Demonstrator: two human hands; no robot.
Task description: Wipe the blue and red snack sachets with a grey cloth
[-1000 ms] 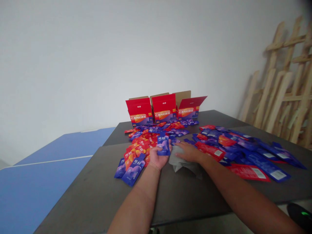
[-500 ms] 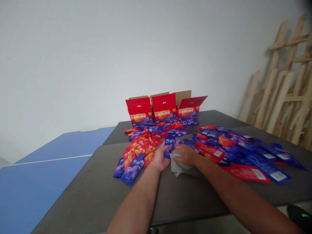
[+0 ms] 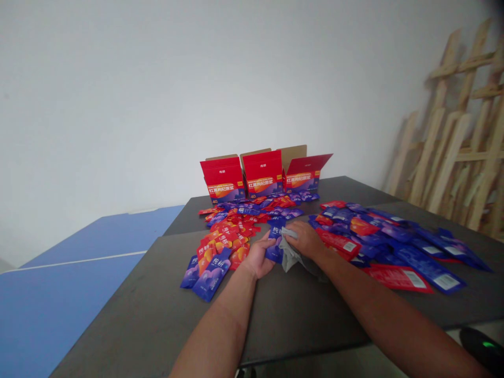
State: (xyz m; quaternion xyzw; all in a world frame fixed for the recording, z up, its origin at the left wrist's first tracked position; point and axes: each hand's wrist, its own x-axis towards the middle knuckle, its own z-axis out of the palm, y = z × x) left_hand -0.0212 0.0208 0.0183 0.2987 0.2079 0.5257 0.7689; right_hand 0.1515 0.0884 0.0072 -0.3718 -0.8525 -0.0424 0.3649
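My left hand [image 3: 260, 258] is closed on the left edge of a blue pouch [image 3: 274, 253] with white lettering, held up above the dark table [image 3: 291, 315]. A grey cloth [image 3: 290, 255] is bunched in my right hand [image 3: 303, 239], which presses it against the right side of that pouch; part of the cloth hangs below the fingers. Left of my left hand lie overlapping red pouches [image 3: 224, 240] and blue pouches [image 3: 211, 275], printed side up. On the right, beyond my right forearm, spreads a loose heap of blue and red pouches [image 3: 370, 236].
Three red cartons [image 3: 263, 181] with raised flaps stand in a row at the back, more pouches lying before them. A blue table-tennis table [image 3: 102, 252] adjoins on the left. Wooden frames [image 3: 452, 142] lean on the wall at right. A black object with a green light [image 3: 486, 346] sits lower right.
My right hand with the cloth has shifted slightly up and right, uncovering more of the blue pouch. My left hand still holds the pouch. The whole view has moved slightly.
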